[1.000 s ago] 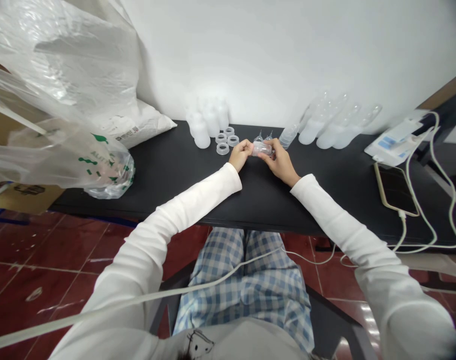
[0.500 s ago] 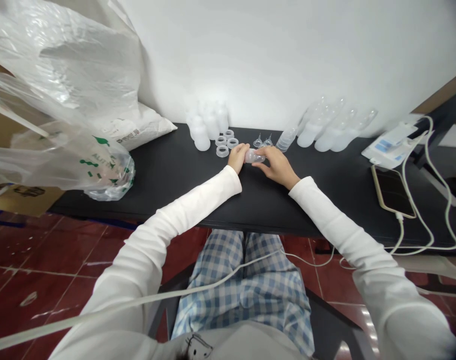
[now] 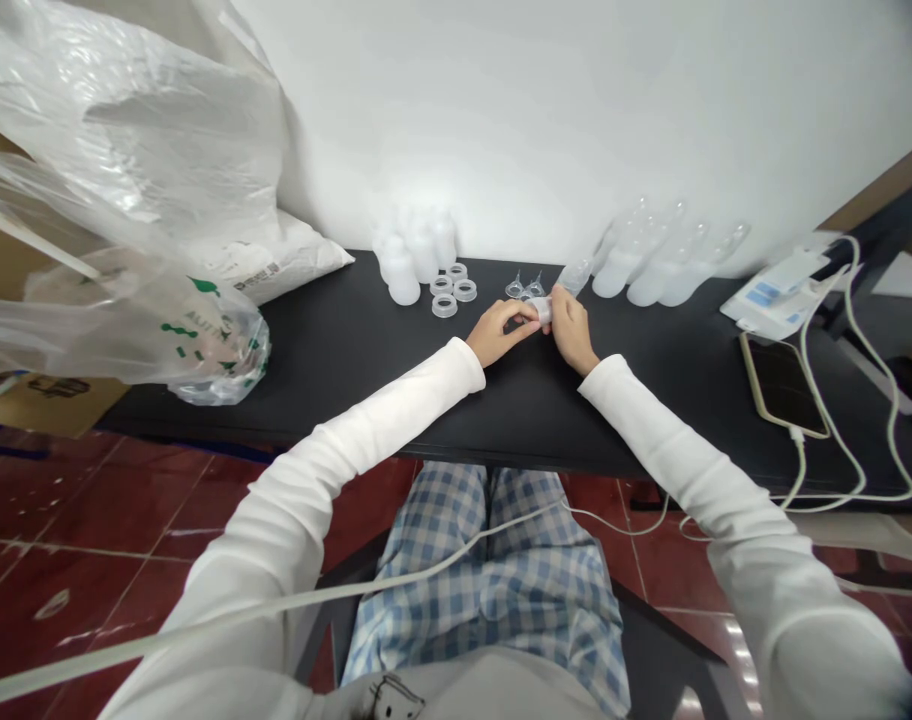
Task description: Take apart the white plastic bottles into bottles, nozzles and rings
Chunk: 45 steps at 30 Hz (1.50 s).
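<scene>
My left hand (image 3: 497,333) and my right hand (image 3: 573,328) meet over the middle of the black table (image 3: 351,350). Between their fingertips is a small clear plastic bottle (image 3: 542,309), pinched from both sides. Just behind the hands stand two clear funnel-shaped nipples (image 3: 524,288). Three clear screw rings (image 3: 451,290) lie to the left of them, next to a cluster of white bottles (image 3: 415,255).
Several clear bottles (image 3: 651,265) lie in a row against the wall at the back right. A phone (image 3: 782,384) on a white cable and a white box (image 3: 782,292) sit at the right. Plastic bags (image 3: 126,200) crowd the left side.
Both hands have shifted to the right with the small bottle. The right hand has turned so its fingers close over the bottle's end.
</scene>
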{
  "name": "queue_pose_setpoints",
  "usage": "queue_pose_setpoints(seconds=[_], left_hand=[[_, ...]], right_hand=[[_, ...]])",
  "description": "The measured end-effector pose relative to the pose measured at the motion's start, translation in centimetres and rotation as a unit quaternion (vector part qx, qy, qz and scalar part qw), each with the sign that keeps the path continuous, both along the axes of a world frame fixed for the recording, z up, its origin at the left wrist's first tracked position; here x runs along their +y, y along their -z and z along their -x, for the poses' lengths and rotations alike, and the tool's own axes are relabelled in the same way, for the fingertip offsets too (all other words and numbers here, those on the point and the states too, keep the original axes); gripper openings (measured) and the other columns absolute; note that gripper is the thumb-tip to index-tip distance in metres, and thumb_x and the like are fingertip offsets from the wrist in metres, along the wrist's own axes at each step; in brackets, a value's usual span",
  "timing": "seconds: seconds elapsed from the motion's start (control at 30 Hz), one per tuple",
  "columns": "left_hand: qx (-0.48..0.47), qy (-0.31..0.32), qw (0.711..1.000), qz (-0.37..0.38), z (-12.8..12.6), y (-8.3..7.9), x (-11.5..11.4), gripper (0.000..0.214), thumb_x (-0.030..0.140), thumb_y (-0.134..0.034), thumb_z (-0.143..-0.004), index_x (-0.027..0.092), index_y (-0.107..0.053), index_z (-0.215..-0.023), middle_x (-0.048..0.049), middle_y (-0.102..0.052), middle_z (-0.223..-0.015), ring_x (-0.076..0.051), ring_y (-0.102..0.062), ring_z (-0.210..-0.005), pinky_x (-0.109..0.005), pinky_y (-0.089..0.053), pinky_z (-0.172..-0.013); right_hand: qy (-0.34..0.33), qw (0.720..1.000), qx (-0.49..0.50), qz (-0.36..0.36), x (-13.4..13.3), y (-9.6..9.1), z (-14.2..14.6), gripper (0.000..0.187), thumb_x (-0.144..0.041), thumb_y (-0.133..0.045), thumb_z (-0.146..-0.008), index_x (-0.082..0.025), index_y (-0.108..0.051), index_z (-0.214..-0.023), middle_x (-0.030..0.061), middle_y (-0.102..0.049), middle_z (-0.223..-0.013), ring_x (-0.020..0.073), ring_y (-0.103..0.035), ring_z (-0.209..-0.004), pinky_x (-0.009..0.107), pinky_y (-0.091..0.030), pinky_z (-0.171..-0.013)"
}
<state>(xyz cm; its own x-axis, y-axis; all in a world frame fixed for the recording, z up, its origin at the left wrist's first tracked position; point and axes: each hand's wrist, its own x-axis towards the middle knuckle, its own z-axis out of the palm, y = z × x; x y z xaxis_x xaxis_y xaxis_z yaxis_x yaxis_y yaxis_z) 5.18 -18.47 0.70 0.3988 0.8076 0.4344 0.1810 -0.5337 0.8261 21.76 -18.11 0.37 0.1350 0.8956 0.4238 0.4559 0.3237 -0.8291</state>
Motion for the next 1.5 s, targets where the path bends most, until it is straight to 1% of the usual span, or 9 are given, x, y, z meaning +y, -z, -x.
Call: queue_pose_setpoints(seconds=[0.27, 0.57, 0.7, 0.93, 1.1, 1.2, 1.3, 1.4, 1.5], left_hand=[[0.022, -0.019, 0.999, -0.031, 0.2, -0.1, 0.0, 0.02, 0.038, -0.073, -0.085, 0.021, -0.064, -0.08, -0.0024, -0.069, -0.087, -0.02, -0.056, -0.087, -0.034, -0.038, -0.091], [-0.137, -0.007, 0.983, 0.123, 0.1, 0.8, 1.0, 0.022, 0.027, -0.065, -0.086, 0.018, -0.055, -0.068, 0.0035, -0.053, -0.066, -0.012, -0.046, -0.068, -0.028, -0.036, -0.073], [-0.194, -0.011, 0.962, 0.193, 0.1, 0.6, 1.4, 0.026, 0.02, -0.062, -0.084, 0.019, -0.045, -0.063, 0.0037, -0.046, -0.061, -0.011, -0.041, -0.061, -0.027, -0.033, -0.064], [-0.252, -0.045, 0.929, 0.268, 0.6, -0.1, 2.2, 0.034, 0.015, -0.058, -0.088, 0.018, -0.039, -0.06, 0.0047, -0.037, -0.054, -0.007, -0.03, -0.049, -0.023, -0.025, -0.051], [-0.245, -0.038, 0.923, 0.295, 1.0, -0.2, 2.6, 0.038, 0.018, -0.056, -0.093, 0.018, -0.039, -0.06, 0.0064, -0.031, -0.052, -0.006, -0.022, -0.044, -0.022, -0.018, -0.047], [-0.237, -0.044, 0.926, 0.291, 1.0, 0.1, 2.8, 0.042, 0.027, -0.06, -0.094, 0.019, -0.038, -0.059, 0.0066, -0.032, -0.051, -0.006, -0.024, -0.043, -0.023, -0.02, -0.047], [-0.225, -0.03, 0.939, 0.259, 0.7, 0.3, 2.5, 0.044, 0.045, -0.062, -0.093, 0.019, -0.043, -0.064, 0.006, -0.039, -0.053, -0.007, -0.036, -0.047, -0.023, -0.027, -0.05], [-0.166, 0.008, 0.969, 0.183, 0.6, 0.3, 1.8, 0.04, 0.054, -0.072, -0.083, 0.019, -0.054, -0.075, 0.0053, -0.049, -0.061, -0.009, -0.047, -0.059, -0.022, -0.035, -0.058], [-0.091, 0.016, 0.992, 0.086, 0.6, 0.5, 1.3, 0.038, 0.052, -0.077, -0.078, 0.018, -0.061, -0.082, 0.0027, -0.059, -0.074, -0.01, -0.052, -0.07, -0.024, -0.039, -0.067]], right_hand=[[-0.011, 1.0, -0.002, 0.017, -0.1, 0.0, 0.0, 0.069, -0.087, -0.033, -0.088, -0.024, -0.042, -0.06, -0.0044, -0.042, -0.047, 0.0131, -0.044, -0.05, 0.03, -0.038, -0.058], [0.009, 0.997, -0.071, -0.016, -0.5, -0.1, 0.3, 0.063, -0.08, -0.044, -0.089, -0.023, -0.039, -0.063, -0.0048, -0.038, -0.058, 0.0112, -0.034, -0.057, 0.028, -0.031, -0.058], [-0.005, 0.988, -0.139, -0.07, -0.5, 0.0, 0.1, 0.05, -0.071, -0.057, -0.088, -0.023, -0.048, -0.075, -0.0032, -0.048, -0.064, 0.0131, -0.042, -0.059, 0.029, -0.037, -0.06], [-0.156, 0.895, -0.341, -0.242, 0.5, -0.5, -0.9, 0.031, -0.045, -0.052, -0.1, -0.021, -0.064, -0.116, 0.0145, -0.068, -0.11, 0.0281, -0.061, -0.105, 0.047, -0.053, -0.092], [-0.199, 0.852, -0.397, -0.276, 0.3, -0.6, -1.4, 0.032, -0.021, -0.041, -0.102, -0.026, -0.067, -0.12, 0.0128, -0.066, -0.129, 0.0281, -0.059, -0.124, 0.05, -0.052, -0.101], [-0.176, 0.868, -0.379, -0.269, 0.0, -0.4, -1.2, 0.024, -0.033, -0.05, -0.101, -0.025, -0.068, -0.116, 0.013, -0.068, -0.122, 0.0286, -0.064, -0.113, 0.047, -0.054, -0.094], [-0.125, 0.922, -0.283, -0.234, -0.3, -0.2, -0.7, 0.031, -0.047, -0.057, -0.098, -0.022, -0.064, -0.115, 0.0123, -0.069, -0.11, 0.0269, -0.065, -0.099, 0.044, -0.054, -0.088], [-0.066, 0.976, -0.134, -0.158, -0.4, 0.1, -0.2, 0.039, -0.056, -0.05, -0.099, -0.02, -0.059, -0.109, 0.0084, -0.068, -0.101, 0.0202, -0.062, -0.085, 0.036, -0.052, -0.08], [-0.034, 0.997, -0.02, -0.071, -0.1, 0.6, -0.1, 0.045, -0.066, -0.048, -0.096, -0.022, -0.055, -0.089, 0.0, -0.061, -0.081, 0.0136, -0.052, -0.07, 0.029, -0.046, -0.07]])
